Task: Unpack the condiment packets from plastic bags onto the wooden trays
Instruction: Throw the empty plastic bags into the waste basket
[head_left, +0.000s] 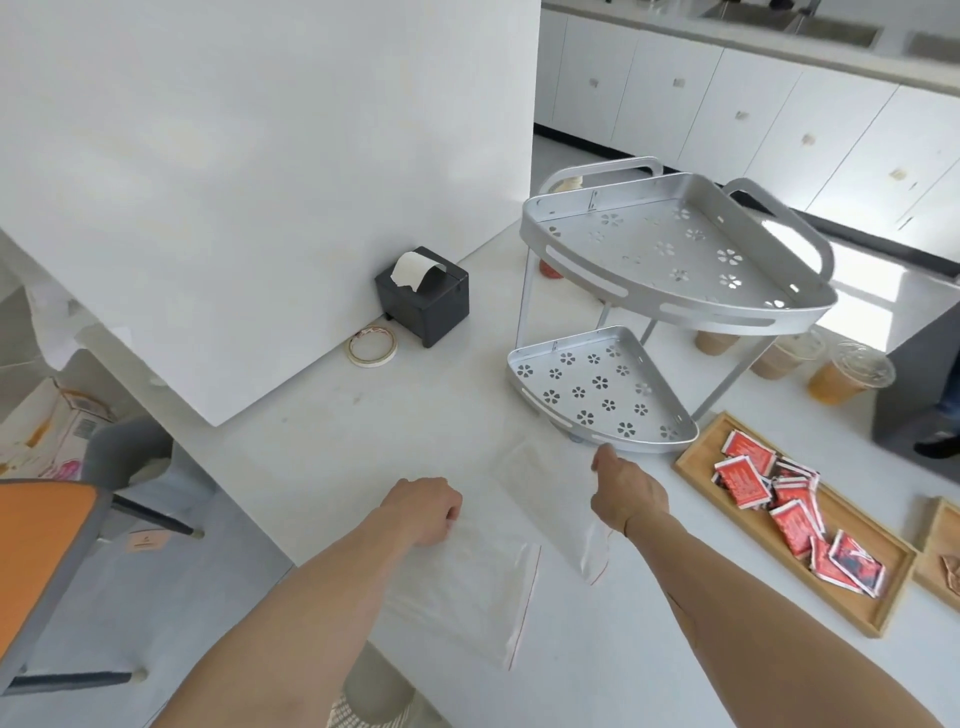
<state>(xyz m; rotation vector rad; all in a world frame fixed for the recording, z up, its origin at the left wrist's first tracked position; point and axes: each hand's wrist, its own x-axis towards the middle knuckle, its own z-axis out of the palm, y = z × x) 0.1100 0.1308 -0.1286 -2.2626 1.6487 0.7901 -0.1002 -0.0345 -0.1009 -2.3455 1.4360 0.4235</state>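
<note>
Two clear plastic bags with red zip strips lie flat on the white table. My left hand (423, 509) rests as a fist on the upper left corner of the nearer bag (467, 597). My right hand (626, 491) lies on top of the farther bag (545, 499), fingers curled downward; whether it grips the plastic I cannot tell. Both bags look empty. To the right, a wooden tray (696, 457) holds several red condiment packets (789, 514). A second wooden tray (935, 551) shows at the right edge with a brownish item in it.
A silver two-tier corner rack (670, 270) stands behind the bags. A black receipt printer (423, 296) and a tape roll (371, 347) sit by the white wall panel. Iced drink cups (847, 379) stand at the right. An orange chair (47, 551) is at the left.
</note>
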